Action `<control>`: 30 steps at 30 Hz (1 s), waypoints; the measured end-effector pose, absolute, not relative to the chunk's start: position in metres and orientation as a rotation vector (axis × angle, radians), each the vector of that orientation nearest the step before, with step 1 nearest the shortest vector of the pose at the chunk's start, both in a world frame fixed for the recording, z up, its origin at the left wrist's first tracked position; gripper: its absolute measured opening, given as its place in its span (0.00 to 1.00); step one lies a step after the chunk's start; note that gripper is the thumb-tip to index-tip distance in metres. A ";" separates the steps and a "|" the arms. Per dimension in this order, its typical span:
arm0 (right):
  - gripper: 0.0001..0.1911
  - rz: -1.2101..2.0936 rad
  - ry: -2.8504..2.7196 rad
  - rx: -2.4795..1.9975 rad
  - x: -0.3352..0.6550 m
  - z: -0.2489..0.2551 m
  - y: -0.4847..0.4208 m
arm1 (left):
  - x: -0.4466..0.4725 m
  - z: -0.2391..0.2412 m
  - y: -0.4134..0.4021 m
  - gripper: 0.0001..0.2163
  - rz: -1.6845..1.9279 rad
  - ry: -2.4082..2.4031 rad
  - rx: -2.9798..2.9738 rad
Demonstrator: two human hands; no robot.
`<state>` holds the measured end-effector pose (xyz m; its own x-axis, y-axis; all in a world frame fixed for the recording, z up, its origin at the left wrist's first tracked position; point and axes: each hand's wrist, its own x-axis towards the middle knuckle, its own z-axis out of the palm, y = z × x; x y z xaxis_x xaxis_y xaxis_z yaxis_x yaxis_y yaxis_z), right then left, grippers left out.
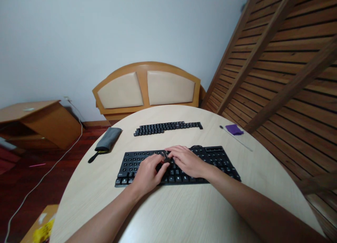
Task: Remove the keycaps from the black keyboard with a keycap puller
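Head view, seen as by an onlooker in the room; the round surface (263, 180) is read as a clock dial, twelve at its far edge. At ten o'clock lies a grey pouch (109, 139) with a dark loop, apart from everything else. Toward twelve, loose keycaps (168, 128) stand in close rows, with pale legends too small for me to read. At the dial's centre rests the keyboard (218, 162), with bare key positions on its ten-o'clock side and seated keys along its near edge. It should prove light and stiff, steadied best by the frame at its nine and three o'clock ends; the keycaps are probably hard, smooth and slippery, best taken by opposite side walls, and the mounts beneath may be fragile. Over the keyboard, the left hand (149, 171) has thumb and forefinger nearly closed on a small dark piece (166, 159) with a metallic glint; its exact nature I cannot tell. The right hand (187, 161) lies just beside, fingers loosely bent, their tips at the same piece; whether they grip it I cannot tell. Toward two o'clock lie a slender white stick (238, 140) with a dark tip and a folded purple cloth (234, 129). No brand is legible.
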<state>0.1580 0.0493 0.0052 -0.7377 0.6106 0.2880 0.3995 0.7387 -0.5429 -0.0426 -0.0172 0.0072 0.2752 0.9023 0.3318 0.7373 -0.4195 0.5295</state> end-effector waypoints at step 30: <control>0.11 0.726 -2.396 -0.701 0.159 0.001 0.052 | -0.042 0.011 -0.009 0.14 1.068 1.505 1.839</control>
